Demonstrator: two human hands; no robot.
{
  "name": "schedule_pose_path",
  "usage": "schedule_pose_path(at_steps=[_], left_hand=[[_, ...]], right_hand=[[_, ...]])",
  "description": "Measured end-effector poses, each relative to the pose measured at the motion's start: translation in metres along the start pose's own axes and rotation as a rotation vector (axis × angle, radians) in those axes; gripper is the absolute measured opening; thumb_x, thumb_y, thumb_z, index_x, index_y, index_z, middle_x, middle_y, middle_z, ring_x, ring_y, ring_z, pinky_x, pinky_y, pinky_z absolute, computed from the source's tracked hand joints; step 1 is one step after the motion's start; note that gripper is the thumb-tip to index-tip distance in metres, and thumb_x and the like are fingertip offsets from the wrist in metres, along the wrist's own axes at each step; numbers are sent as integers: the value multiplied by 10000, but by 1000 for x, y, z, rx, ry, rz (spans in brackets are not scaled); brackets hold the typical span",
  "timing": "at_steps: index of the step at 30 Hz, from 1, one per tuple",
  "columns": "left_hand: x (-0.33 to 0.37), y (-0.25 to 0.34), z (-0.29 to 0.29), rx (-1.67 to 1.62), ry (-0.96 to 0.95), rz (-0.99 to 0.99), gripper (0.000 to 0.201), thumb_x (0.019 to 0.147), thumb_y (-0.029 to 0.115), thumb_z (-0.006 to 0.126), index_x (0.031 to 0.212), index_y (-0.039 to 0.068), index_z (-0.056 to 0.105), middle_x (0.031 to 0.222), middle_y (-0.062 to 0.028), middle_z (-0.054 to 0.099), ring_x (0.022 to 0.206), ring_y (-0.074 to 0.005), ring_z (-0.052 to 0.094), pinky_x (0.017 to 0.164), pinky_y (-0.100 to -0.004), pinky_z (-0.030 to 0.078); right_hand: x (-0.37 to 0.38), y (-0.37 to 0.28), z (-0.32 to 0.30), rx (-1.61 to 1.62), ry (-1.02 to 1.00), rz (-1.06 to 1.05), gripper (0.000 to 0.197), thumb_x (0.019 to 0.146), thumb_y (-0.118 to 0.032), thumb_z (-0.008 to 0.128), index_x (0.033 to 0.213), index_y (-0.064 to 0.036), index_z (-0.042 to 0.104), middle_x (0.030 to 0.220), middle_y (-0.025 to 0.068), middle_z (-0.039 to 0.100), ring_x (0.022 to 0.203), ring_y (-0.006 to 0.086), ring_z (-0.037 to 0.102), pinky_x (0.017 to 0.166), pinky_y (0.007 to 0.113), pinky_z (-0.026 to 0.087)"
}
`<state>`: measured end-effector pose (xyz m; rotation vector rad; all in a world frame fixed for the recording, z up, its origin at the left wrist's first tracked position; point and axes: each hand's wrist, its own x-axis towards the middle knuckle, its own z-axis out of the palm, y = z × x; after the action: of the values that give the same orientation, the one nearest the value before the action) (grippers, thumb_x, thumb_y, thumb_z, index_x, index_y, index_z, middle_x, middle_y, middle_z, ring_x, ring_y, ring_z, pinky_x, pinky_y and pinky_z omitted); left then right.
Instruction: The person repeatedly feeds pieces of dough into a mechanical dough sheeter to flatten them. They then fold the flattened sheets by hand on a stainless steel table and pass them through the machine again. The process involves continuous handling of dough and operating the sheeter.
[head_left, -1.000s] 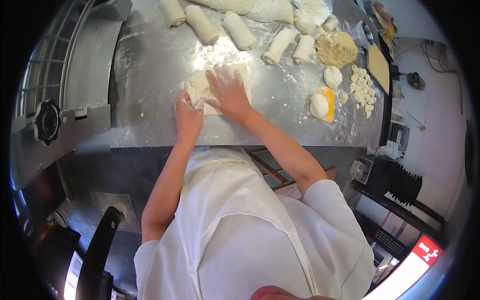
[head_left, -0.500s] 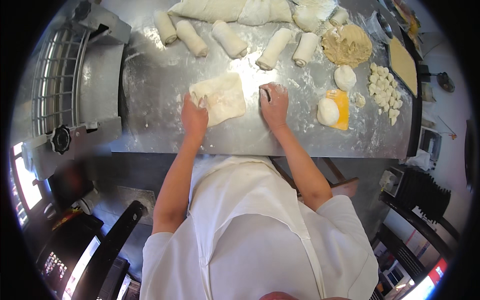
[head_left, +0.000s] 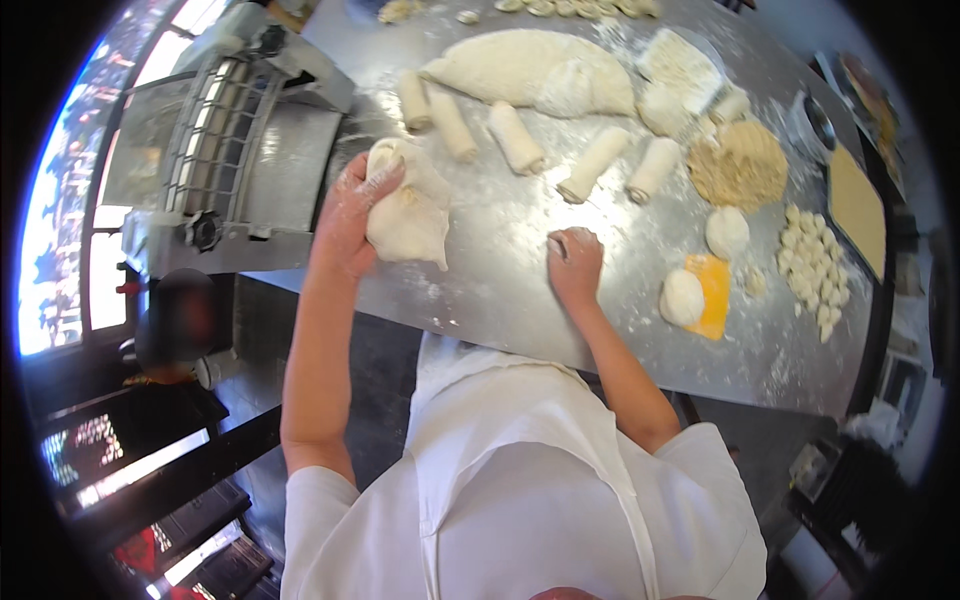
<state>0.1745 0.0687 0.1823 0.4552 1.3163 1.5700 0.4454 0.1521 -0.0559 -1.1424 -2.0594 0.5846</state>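
My left hand (head_left: 345, 215) is closed on a floppy sheet of pale dough (head_left: 410, 222), pinching its upper left edge with the thumb on top. Its lower end droops in an uneven edge near the table's left side. Well to the right, my right hand (head_left: 576, 265) rests on the floured metal table (head_left: 480, 290) with fingers curled in. A dark gap shows between thumb and fingers; whether anything is inside, I cannot tell. Beyond the hands lie several rolled dough cylinders (head_left: 515, 138), in front of a long dough slab (head_left: 530, 75).
A dough-roller machine with a wire guard (head_left: 225, 140) stands at the left. On the right are a dough ball (head_left: 682, 297) by a yellow scraper (head_left: 716, 290), another ball (head_left: 727, 232), a tan dough mound (head_left: 738, 165), small dough pieces (head_left: 810, 260) and a dark-rimmed tray (head_left: 858, 215).
My left hand has lifted the dough sheet, which lay flat, and carried it leftward toward the machine. My right hand stays curled on the table. The view has shifted and tilted.
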Motion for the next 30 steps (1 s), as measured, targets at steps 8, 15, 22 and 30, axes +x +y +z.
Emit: schedule_pose_path(at_steps=[8,15,22,30], left_hand=[[-1,219,-73,329,-12,277,382,963,230,740,1271,30,634,1173,-95,714,1020,-195,722,877,-352,613],[2,385,-148,689,71,519,429,946,275,765,1280,40,633,1143,-68,710,997,-170,715,878,-321,603],[51,422,-234,848,163,481,447,928,283,787,1287,49,658,1130,-57,718,964,-155,710,862,-321,598],[117,377,-355,814,318,315,357,911,222,796,1205,40,704,1031,-43,740,860,-139,717,816,-299,580]], right_hand=[[-3,2,-1,-33,-15,-10,124,810,-95,712,931,-122,700,984,81,688,1001,325,608,862,467,440],[-1,-6,-1,-39,3,-27,73,833,-92,702,900,-115,684,921,88,663,939,325,603,817,457,430],[-2,-8,3,-67,55,-13,64,856,-91,688,918,-87,704,916,112,666,933,345,606,855,474,450],[0,-19,17,-87,57,148,87,841,-27,685,921,-61,691,905,128,669,889,347,611,847,457,473]])
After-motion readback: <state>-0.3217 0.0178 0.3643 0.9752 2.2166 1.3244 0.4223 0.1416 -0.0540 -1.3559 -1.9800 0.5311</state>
